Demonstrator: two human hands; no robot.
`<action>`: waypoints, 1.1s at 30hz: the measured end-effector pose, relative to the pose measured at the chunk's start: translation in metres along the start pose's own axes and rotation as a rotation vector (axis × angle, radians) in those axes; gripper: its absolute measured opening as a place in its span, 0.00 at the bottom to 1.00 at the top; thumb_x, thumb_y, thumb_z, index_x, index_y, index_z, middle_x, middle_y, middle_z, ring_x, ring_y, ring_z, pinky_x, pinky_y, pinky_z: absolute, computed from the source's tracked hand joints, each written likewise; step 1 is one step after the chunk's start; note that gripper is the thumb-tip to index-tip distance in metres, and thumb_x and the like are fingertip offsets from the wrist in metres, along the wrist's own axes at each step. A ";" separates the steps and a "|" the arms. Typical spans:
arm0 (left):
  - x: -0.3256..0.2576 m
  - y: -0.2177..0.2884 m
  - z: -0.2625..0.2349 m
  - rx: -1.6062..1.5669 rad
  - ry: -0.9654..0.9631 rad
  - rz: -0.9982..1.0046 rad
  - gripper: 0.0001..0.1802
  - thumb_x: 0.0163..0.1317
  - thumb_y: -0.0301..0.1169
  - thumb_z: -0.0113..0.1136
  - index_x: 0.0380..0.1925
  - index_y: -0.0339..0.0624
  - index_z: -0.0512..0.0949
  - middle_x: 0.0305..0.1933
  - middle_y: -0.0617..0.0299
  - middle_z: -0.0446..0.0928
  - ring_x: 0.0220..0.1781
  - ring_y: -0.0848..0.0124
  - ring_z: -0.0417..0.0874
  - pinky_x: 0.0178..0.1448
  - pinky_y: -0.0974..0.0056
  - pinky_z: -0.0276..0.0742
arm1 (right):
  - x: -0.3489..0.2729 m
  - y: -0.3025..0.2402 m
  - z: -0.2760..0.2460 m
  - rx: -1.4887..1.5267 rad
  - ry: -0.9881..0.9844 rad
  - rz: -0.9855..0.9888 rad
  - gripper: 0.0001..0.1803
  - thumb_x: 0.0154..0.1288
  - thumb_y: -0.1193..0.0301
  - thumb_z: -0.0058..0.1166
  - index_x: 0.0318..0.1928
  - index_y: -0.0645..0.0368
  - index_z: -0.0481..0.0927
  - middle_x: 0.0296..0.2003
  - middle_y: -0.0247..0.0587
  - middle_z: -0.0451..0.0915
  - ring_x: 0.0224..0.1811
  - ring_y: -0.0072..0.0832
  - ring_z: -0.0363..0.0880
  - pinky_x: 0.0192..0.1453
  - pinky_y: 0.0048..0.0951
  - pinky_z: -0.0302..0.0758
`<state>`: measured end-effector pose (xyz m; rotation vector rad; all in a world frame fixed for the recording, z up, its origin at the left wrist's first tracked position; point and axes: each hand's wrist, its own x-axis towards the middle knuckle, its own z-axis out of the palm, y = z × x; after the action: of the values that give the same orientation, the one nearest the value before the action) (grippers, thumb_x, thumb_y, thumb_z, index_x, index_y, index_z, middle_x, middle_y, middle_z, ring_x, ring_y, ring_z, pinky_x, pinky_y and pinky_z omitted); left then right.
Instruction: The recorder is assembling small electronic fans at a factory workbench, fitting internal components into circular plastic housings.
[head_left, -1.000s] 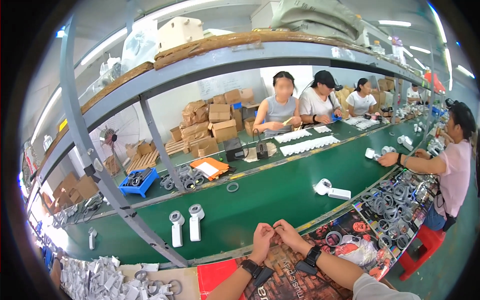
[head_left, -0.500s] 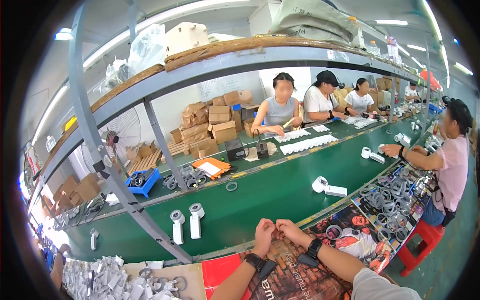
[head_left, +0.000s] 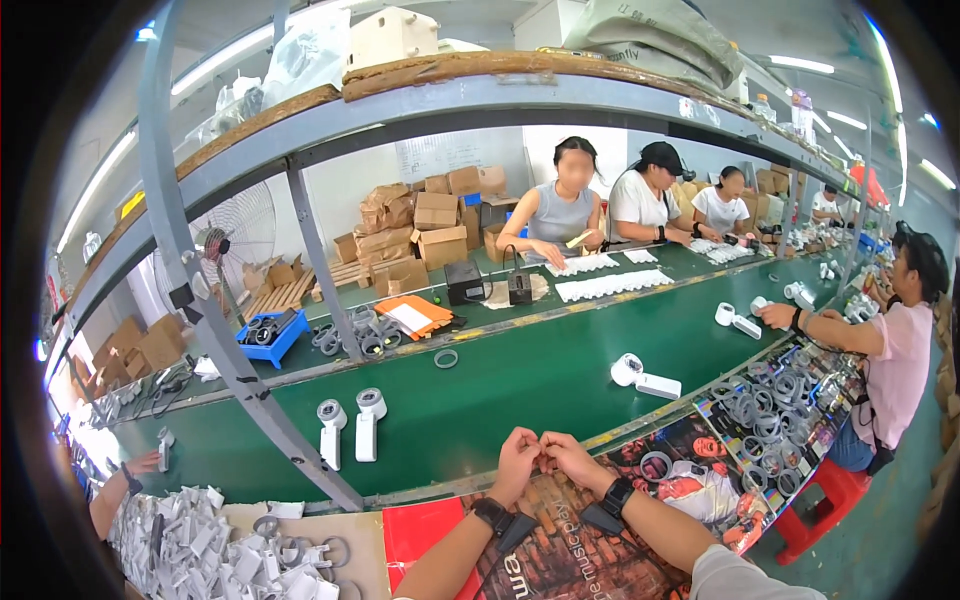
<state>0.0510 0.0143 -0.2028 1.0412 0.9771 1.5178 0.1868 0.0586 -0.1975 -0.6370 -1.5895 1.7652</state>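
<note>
My left hand [head_left: 519,459] and my right hand [head_left: 572,458] meet at the near edge of the green belt [head_left: 500,393], fingertips pinched together. Whatever they hold, if anything, is hidden by the fingers. Below them lies a printed mat [head_left: 560,530] with a brick pattern and a red patch. A grey ring [head_left: 656,466] rests on the mat to the right of my right hand. Beyond it, a white handheld device with a round head [head_left: 646,378] lies on the belt. Two similar white devices, the nearer-left one [head_left: 331,434] and its neighbour [head_left: 369,424], lie left of my hands.
White plastic parts [head_left: 200,545] are heaped at the lower left, beside a co-worker's hand [head_left: 141,463]. Many grey rings [head_left: 770,410] lie at right, near a seated person in pink [head_left: 885,370]. A grey metal post [head_left: 225,340] stands left, under an overhead shelf [head_left: 480,108].
The devices and the loose ring on the belt appear further left, partly as the view shifts. The co-worker's hand at lower left has reached to a white device. My hands stay pinched together.
</note>
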 end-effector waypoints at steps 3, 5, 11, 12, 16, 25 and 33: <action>0.000 -0.005 -0.001 0.079 -0.027 0.059 0.06 0.57 0.19 0.50 0.33 0.40 0.67 0.29 0.67 0.69 0.29 0.81 0.70 0.28 0.75 0.64 | 0.000 0.003 0.000 -0.023 -0.002 0.005 0.08 0.60 0.80 0.35 0.28 0.60 0.68 0.23 0.36 0.73 0.24 0.21 0.71 0.29 0.20 0.67; 0.000 -0.004 0.001 0.068 -0.018 0.048 0.06 0.58 0.19 0.50 0.33 0.40 0.67 0.29 0.67 0.69 0.28 0.81 0.70 0.28 0.75 0.65 | -0.001 0.003 0.001 -0.082 0.019 -0.027 0.07 0.58 0.82 0.36 0.26 0.59 0.66 0.22 0.36 0.72 0.23 0.22 0.71 0.27 0.21 0.67; -0.005 0.009 0.011 0.011 -0.037 0.034 0.04 0.60 0.20 0.48 0.34 0.41 0.68 0.28 0.67 0.70 0.24 0.81 0.69 0.25 0.75 0.63 | -0.001 0.001 -0.001 -0.089 0.036 -0.066 0.07 0.58 0.84 0.39 0.27 0.59 0.65 0.21 0.37 0.72 0.22 0.21 0.71 0.26 0.21 0.67; -0.006 0.011 0.015 -0.027 -0.019 0.027 0.04 0.61 0.21 0.48 0.34 0.42 0.68 0.26 0.68 0.70 0.22 0.82 0.68 0.23 0.76 0.61 | 0.000 0.000 -0.002 -0.079 0.031 -0.059 0.06 0.60 0.83 0.40 0.28 0.59 0.65 0.21 0.37 0.72 0.22 0.21 0.71 0.26 0.21 0.67; -0.002 -0.002 0.007 0.029 0.011 0.035 0.03 0.61 0.22 0.47 0.33 0.42 0.68 0.26 0.68 0.70 0.21 0.82 0.67 0.23 0.76 0.61 | -0.001 0.000 0.002 -0.061 0.027 -0.028 0.05 0.61 0.83 0.40 0.31 0.60 0.67 0.22 0.36 0.72 0.22 0.21 0.71 0.27 0.20 0.67; 0.001 0.005 0.004 0.015 -0.039 0.022 0.03 0.62 0.21 0.48 0.34 0.39 0.66 0.27 0.64 0.69 0.26 0.77 0.72 0.28 0.71 0.69 | 0.001 -0.004 0.001 -0.054 0.013 -0.016 0.03 0.64 0.79 0.42 0.33 0.60 0.69 0.23 0.34 0.72 0.24 0.19 0.71 0.29 0.19 0.68; -0.005 -0.007 0.010 0.554 0.001 0.217 0.13 0.68 0.36 0.42 0.44 0.37 0.66 0.36 0.51 0.72 0.40 0.58 0.77 0.44 0.59 0.72 | -0.001 -0.006 0.008 -0.530 0.210 -0.245 0.10 0.65 0.69 0.48 0.33 0.64 0.69 0.23 0.43 0.77 0.27 0.27 0.77 0.32 0.30 0.72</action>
<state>0.0630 0.0111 -0.2072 1.5768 1.3627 1.4482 0.1826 0.0528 -0.1910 -0.7994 -1.9011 1.0619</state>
